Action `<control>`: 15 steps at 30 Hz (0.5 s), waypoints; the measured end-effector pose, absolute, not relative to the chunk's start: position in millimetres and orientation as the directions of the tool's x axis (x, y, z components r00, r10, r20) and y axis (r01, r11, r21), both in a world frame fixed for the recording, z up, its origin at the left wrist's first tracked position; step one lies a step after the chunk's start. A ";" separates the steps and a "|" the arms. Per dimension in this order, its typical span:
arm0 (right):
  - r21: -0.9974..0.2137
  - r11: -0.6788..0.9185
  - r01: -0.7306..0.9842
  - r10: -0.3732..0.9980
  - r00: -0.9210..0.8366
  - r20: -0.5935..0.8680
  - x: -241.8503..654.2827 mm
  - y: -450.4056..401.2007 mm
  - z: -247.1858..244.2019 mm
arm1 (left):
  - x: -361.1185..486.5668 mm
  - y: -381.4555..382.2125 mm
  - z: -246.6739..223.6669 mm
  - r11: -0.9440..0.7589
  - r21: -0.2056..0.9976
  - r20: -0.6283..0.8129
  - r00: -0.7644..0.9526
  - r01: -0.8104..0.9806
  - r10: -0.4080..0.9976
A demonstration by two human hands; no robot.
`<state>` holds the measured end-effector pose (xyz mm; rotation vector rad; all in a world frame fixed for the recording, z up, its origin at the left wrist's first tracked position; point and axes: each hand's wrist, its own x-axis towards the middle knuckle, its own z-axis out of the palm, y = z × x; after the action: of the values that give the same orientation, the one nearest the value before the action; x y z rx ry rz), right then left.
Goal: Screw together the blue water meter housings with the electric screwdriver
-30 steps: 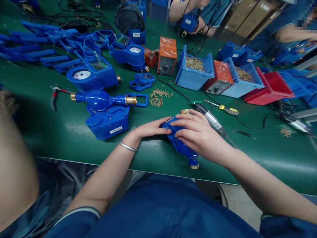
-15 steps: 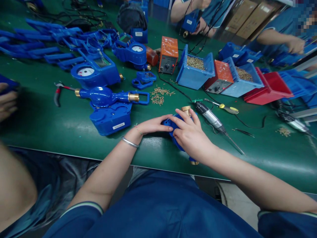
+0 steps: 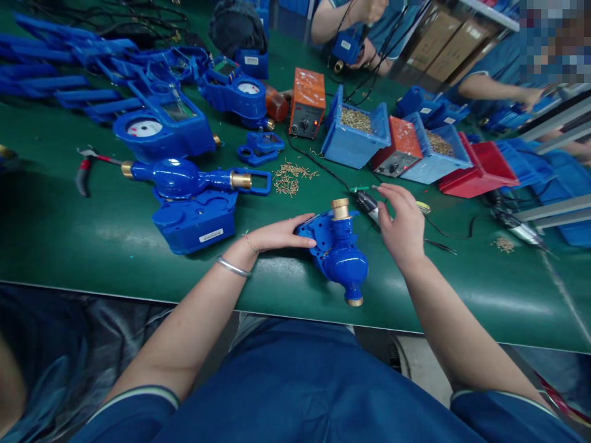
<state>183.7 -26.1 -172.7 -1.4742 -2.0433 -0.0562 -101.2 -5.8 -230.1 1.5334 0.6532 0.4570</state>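
Observation:
A blue water meter (image 3: 346, 264) with brass threaded ends lies on the green bench in front of me. My left hand (image 3: 286, 237) grips its left edge, thumb across the face with the holes and the other fingers along the far side. My right hand (image 3: 402, 227) is off the meter, its thumb and fingers apart. It hovers over the electric screwdriver (image 3: 368, 205), hiding much of that tool. Under the same hand is a hand screwdriver, only its yellow handle end (image 3: 423, 207) showing; whether the fingers touch either tool I cannot tell.
Loose screws (image 3: 290, 178) lie beyond the meter. Left are another meter (image 3: 194, 215), pliers (image 3: 84, 172) and several blue housings. Orange control boxes (image 3: 307, 101), blue screw bins (image 3: 355, 138) and a red bin (image 3: 480, 169) stand behind. Tweezers (image 3: 441, 247) lie right. Co-workers handle meters across the bench.
My right hand has lifted off the meter and moved right, over the screwdrivers, uncovering the meter's body. My left hand keeps its grip. The view has shifted slightly; the neighbour's hand at left has left view.

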 end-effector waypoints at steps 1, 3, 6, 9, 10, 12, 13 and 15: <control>-0.286 0.275 0.918 0.908 -0.150 0.390 202.1 -15.3 -186.5 | -101.2 -5.5 -231.0 0.016 0.993 -0.099 0.759 0.116 0.644; -0.253 0.139 0.957 0.973 -0.085 0.214 231.8 2.2 -213.0 | -100.9 -5.1 -232.1 0.036 0.995 -0.095 0.765 0.094 0.637; -0.261 0.092 0.961 0.987 -0.053 0.152 251.6 15.5 -234.8 | -100.9 -5.0 -232.5 0.056 0.993 -0.114 0.757 0.102 0.643; -0.305 0.079 0.949 0.991 -0.040 0.131 253.0 19.0 -227.2 | -101.4 -5.3 -232.6 0.056 0.993 -0.118 0.750 0.107 0.651; -0.323 0.070 0.944 0.992 -0.031 0.124 253.5 19.0 -219.2 | -101.5 -5.4 -232.7 0.057 0.992 -0.120 0.747 0.110 0.654; -0.385 0.039 0.922 0.995 0.001 0.105 258.8 17.6 -196.9 | -101.8 -5.4 -232.9 0.057 0.991 -0.130 0.742 0.123 0.658; -0.477 0.018 0.879 0.995 0.030 0.092 263.6 15.9 -183.3 | -101.8 -5.3 -232.8 0.051 0.990 -0.132 0.742 0.131 0.658; -0.719 -0.019 0.694 0.995 0.080 0.052 275.7 10.2 -152.7 | -101.7 -5.1 -232.1 0.028 0.990 -0.124 0.746 0.140 0.655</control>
<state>275.7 10.2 -152.7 -1.7734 -1.6722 0.6568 -101.7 -5.1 -232.1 1.5181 0.6743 0.4474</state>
